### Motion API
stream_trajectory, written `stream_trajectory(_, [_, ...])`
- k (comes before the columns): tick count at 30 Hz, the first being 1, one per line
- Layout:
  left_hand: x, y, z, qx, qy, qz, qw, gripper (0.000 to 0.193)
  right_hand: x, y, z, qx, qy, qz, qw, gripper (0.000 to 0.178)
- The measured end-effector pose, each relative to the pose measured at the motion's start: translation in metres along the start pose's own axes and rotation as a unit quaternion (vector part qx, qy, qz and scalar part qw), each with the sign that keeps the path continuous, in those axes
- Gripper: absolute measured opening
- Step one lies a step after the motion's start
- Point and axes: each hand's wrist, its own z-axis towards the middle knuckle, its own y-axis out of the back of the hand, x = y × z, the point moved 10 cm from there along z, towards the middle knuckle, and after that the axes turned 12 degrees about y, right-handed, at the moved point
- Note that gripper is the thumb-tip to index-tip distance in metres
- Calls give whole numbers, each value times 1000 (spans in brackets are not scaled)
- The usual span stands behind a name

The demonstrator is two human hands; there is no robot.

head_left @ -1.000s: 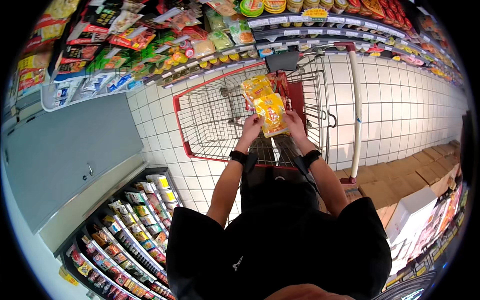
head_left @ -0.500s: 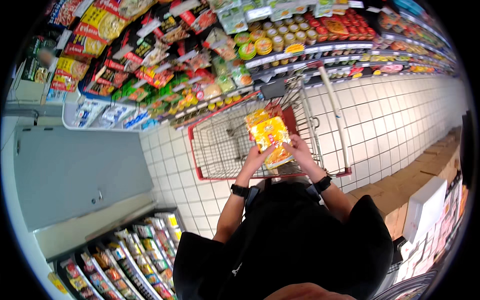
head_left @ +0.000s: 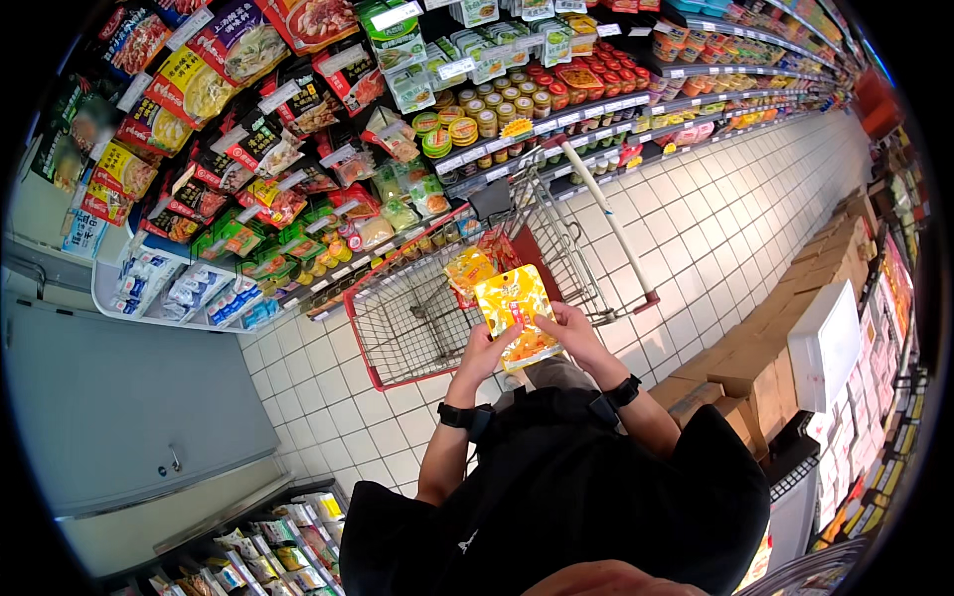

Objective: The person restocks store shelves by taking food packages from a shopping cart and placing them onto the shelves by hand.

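Both of my hands hold one yellow food pouch (head_left: 516,300) with orange and red print, its face turned up toward me. My left hand (head_left: 483,355) grips the pouch's lower left side, thumb on the front. Opposite it, my right hand (head_left: 576,336) pinches the lower right side, thumb also on the front. The pouch is held above the near rim of a wire shopping cart (head_left: 388,343) with red trim. Behind it in the cart lie another yellow packet (head_left: 467,270) and a red packet (head_left: 500,245), both partly covered.
Shelves of hanging seasoning packets (head_left: 189,79) and jars (head_left: 507,107) run along the far side. The cart's handle (head_left: 606,204) points right. A grey door (head_left: 129,397) is at left; cardboard boxes (head_left: 765,348) line the right. A packet rack (head_left: 268,556) stands at lower left.
The view has turned, so the cart and shelves sit further left and at a new angle. Both hands still hold the yellow pouch, now nearer to me and clear of the other packets.
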Motion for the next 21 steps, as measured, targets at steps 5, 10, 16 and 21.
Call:
stream_trajectory(5, [0,-15,-15,9,-34,28,999,31,17,0,-28,-27,19,5,999,24])
stream_trajectory(10, [-3,-29,-25,20,-30,46,998,30,34,3,-49,-58,65,19,996,21])
stream_trajectory(16, [-3,-55,-19,26,-51,39,998,30,57,19,-81,-71,90,21,993,21])
stream_trajectory(21, [-5,-98,-13,60,-69,69,993,30,58,52,-103,-83,95,21,992,23])
